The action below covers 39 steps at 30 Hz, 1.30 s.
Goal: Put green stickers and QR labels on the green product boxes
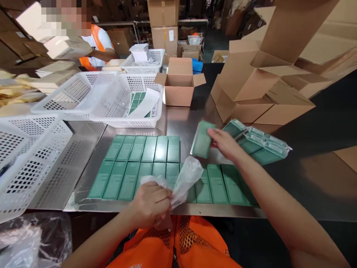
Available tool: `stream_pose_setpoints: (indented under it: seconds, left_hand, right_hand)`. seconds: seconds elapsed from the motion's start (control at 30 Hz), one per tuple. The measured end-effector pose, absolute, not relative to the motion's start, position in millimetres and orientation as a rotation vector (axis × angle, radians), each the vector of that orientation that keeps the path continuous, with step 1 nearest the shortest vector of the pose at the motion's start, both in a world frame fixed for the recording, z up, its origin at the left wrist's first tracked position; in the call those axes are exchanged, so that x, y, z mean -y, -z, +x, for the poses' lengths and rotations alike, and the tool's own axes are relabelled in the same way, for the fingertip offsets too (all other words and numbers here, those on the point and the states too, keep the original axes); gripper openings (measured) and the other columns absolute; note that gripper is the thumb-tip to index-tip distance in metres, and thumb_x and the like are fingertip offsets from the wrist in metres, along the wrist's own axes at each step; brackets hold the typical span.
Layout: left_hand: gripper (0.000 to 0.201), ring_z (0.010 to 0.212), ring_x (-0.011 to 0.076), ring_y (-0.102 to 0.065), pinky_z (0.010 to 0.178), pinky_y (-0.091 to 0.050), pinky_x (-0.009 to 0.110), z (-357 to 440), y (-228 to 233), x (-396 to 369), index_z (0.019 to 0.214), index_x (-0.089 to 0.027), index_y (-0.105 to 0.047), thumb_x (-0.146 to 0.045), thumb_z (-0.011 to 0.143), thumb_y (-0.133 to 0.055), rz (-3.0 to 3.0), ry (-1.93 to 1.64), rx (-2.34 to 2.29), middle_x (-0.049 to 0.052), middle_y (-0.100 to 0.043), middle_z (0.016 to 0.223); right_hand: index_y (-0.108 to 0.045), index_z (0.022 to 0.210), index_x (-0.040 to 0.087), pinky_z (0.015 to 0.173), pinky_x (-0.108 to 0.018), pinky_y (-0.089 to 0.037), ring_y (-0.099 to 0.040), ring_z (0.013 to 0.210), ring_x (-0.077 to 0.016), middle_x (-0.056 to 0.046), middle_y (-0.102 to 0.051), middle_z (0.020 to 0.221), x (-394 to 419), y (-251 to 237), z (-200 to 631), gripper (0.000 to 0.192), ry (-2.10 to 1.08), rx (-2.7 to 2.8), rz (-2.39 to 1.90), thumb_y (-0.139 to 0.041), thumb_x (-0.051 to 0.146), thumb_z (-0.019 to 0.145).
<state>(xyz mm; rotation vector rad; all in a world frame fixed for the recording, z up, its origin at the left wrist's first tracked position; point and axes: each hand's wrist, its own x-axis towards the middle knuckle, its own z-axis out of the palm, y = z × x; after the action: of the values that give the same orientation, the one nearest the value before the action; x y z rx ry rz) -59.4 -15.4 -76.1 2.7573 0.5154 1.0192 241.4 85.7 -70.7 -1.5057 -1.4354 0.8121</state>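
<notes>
My left hand is closed around a crumpled clear plastic bag just above the table's front edge. In my right hand is a small green box, slightly blurred and tilted, held by its right side over the table. Two rows of green boxes lie flat below; the front row runs farther right, and the bag and my left hand cover part of it. To the right of my right hand sits a bundle of plastic-wrapped green boxes, partly hidden by my forearm.
White perforated baskets line the left; one holds green-printed sheets. A small open carton stands at the back centre. Several larger cartons are piled at the back right. Across the table, a person in an orange vest handles pale boxes.
</notes>
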Motion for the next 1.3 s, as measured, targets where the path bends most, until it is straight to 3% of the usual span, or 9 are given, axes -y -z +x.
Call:
stream_pose_setpoints:
  seconds: [0.13,0.3,0.43,0.67,0.77,0.87,1.1,1.2,1.3]
  left_hand:
    - [0.018,0.051,0.0148,-0.046,0.053,-0.029,0.032,-72,73,20,0.068,-0.022,-0.046,-0.007,0.078,-0.046,2.713,-1.083,-0.592,0.001,-0.059,0.062]
    - [0.019,0.050,0.0145,-0.053,0.052,-0.037,0.028,-93,62,18,0.073,-0.023,-0.045,-0.007,0.079,-0.053,2.639,-1.238,-0.853,-0.001,-0.059,0.060]
    - [0.018,0.055,0.0127,-0.062,0.053,-0.046,0.022,-104,62,15,0.090,-0.022,-0.056,-0.008,0.079,-0.058,2.475,-1.373,-1.137,-0.002,-0.067,0.069]
    - [0.002,0.054,0.0105,-0.062,0.049,-0.047,0.017,-78,58,3,0.086,-0.020,-0.064,-0.020,0.087,-0.063,1.922,-1.404,-1.054,-0.002,-0.070,0.071]
    - [0.004,0.052,0.0104,-0.062,0.048,-0.046,0.017,-66,52,0,0.084,-0.020,-0.068,-0.020,0.086,-0.066,1.835,-1.391,-1.098,-0.001,-0.072,0.070]
    - [0.004,0.051,0.0093,-0.060,0.049,-0.045,0.017,-60,49,2,0.085,-0.020,-0.069,-0.018,0.084,-0.067,1.852,-1.341,-1.180,-0.003,-0.073,0.071]
    - [0.020,0.049,0.0109,-0.054,0.052,-0.040,0.021,-48,54,-2,0.094,-0.022,-0.071,-0.017,0.076,-0.064,1.786,-1.140,-1.489,-0.005,-0.068,0.064]
    - [0.021,0.048,0.0119,-0.050,0.049,-0.037,0.022,-40,50,-13,0.092,-0.020,-0.070,-0.025,0.072,-0.070,1.296,-1.042,-1.385,-0.004,-0.063,0.059]
    - [0.028,0.051,0.0134,-0.054,0.050,-0.042,0.023,-29,44,-19,0.080,-0.015,-0.071,-0.030,0.060,-0.082,0.739,-1.006,-1.084,0.002,-0.066,0.063]
  right_hand:
    - [-0.063,0.107,0.017,0.060,-0.032,-0.058,-0.068,0.067,-0.0192,-0.002,-0.068,0.071,-109,97,216,0.029,-0.909,1.654,-1.697,-0.054,0.043,0.096]
    - [-0.069,0.104,0.015,0.103,-0.054,-0.044,-0.057,0.115,-0.0355,-0.018,-0.061,0.113,-103,92,204,0.028,-0.657,1.859,-1.791,-0.061,0.039,0.092]
    - [-0.059,0.131,0.020,0.107,-0.050,-0.044,-0.053,0.121,-0.0312,-0.015,-0.054,0.123,-76,60,208,0.043,-0.403,2.032,-1.517,-0.057,0.044,0.095]
    - [-0.032,0.148,0.023,0.106,-0.050,-0.046,-0.049,0.130,-0.0322,-0.017,-0.048,0.143,-8,38,169,0.102,-0.654,2.315,-0.826,-0.081,0.064,0.068]
    - [-0.053,0.127,0.023,0.088,-0.039,-0.054,-0.062,0.105,-0.0238,-0.010,-0.063,0.115,3,45,151,0.055,-0.551,2.096,-0.975,-0.074,0.049,0.083]
    - [-0.064,0.100,0.022,0.073,-0.033,-0.052,-0.063,0.083,-0.0187,-0.004,-0.062,0.090,4,49,144,0.013,-0.342,1.892,-1.192,-0.066,0.028,0.088]
    - [-0.063,0.095,0.023,0.067,-0.028,-0.049,-0.066,0.074,-0.0151,0.000,-0.071,0.083,18,55,126,0.013,-0.328,1.701,-1.131,-0.055,0.012,0.093]
    - [-0.060,0.095,0.023,0.070,-0.029,-0.051,-0.066,0.077,-0.0153,0.000,-0.070,0.084,28,62,117,0.014,-0.434,1.627,-0.939,-0.052,0.012,0.094]
    - [-0.059,0.089,0.022,0.071,-0.034,-0.047,-0.060,0.071,-0.0174,0.000,-0.064,0.071,30,71,115,0.013,-0.219,1.794,-0.869,-0.049,0.016,0.095]
